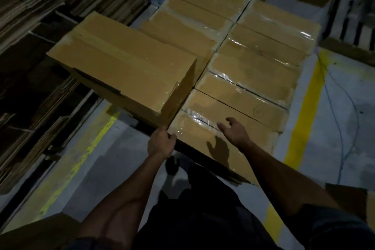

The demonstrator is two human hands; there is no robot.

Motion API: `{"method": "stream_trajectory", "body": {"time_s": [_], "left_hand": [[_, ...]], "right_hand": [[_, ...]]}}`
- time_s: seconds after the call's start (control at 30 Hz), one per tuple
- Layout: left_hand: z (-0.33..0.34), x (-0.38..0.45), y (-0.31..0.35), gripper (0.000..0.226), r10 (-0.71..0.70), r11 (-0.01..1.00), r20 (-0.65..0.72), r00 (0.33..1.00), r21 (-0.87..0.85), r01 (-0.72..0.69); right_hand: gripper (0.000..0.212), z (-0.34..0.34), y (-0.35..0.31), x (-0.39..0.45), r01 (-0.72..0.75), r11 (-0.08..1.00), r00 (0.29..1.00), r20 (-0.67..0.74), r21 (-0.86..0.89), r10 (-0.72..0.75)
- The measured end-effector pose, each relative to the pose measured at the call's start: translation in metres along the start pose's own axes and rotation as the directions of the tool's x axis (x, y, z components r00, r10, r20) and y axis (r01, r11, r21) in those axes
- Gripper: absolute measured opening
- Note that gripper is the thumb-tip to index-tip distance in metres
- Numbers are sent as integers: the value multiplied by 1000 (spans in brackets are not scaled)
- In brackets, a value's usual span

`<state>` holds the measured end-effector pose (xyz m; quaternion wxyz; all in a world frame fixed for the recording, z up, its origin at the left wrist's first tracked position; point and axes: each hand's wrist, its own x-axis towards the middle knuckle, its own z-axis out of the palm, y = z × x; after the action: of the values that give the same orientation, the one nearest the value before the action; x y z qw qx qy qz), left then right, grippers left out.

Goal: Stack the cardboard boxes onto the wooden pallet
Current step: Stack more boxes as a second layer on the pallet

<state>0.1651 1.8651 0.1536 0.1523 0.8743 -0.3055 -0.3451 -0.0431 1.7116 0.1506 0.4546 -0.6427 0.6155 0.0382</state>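
Cardboard: a brown taped top box (123, 67) sits raised on the left side of a flat layer of cardboard boxes (253, 71), skewed to the rows beneath and overhanging their left edge.
Left hand: the left hand (161, 144) holds the top box's near corner, fingers curled round the edge.
Right hand: the right hand (235, 130) hovers just above the near right box, fingers apart and holding nothing.
Step in hand: apparently squaring the first box of a new tier.
Next move: likely a turn and push to the far right, until its edges line up with the seams below.
Pallet: not visible; the boxes hide whatever carries them.
Floor: pale grey concrete floor (334, 128) with a yellow line (304, 115) running down the right.
Room: dim; flattened cardboard sheets (30, 16) are piled high on the left, more cartons at the far end.
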Motion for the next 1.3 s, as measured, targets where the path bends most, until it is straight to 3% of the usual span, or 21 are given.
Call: {"method": "stream_trajectory", "body": {"time_s": [0.13,0.3,0.53,0.8,1.0,1.3], "left_hand": [[4,-34,16,48,124,981,78,989,143,-134],[23,-61,37,51,289,883,123,949,348,-314],[67,-73,88,52,376,787,238,895,427,-444],[164,-84,195,50,397,773,232,888,437,-460],[252,-116,321,51,329,825,213,920,410,-390],[325,-113,488,46,369,790,285,885,405,-460]], "right_hand": [[69,-13,42,-56,7,999,999,-50,-49,-9],[67,-33,88,-95,-14,998,989,-149,-58,6],[67,-78,144,-111,-104,994,966,-235,19,105],[65,-174,242,-75,-125,992,968,-217,-3,121],[64,-286,318,-44,-120,993,983,-143,5,119],[65,-424,369,-11,-89,996,969,-229,17,90]]}}
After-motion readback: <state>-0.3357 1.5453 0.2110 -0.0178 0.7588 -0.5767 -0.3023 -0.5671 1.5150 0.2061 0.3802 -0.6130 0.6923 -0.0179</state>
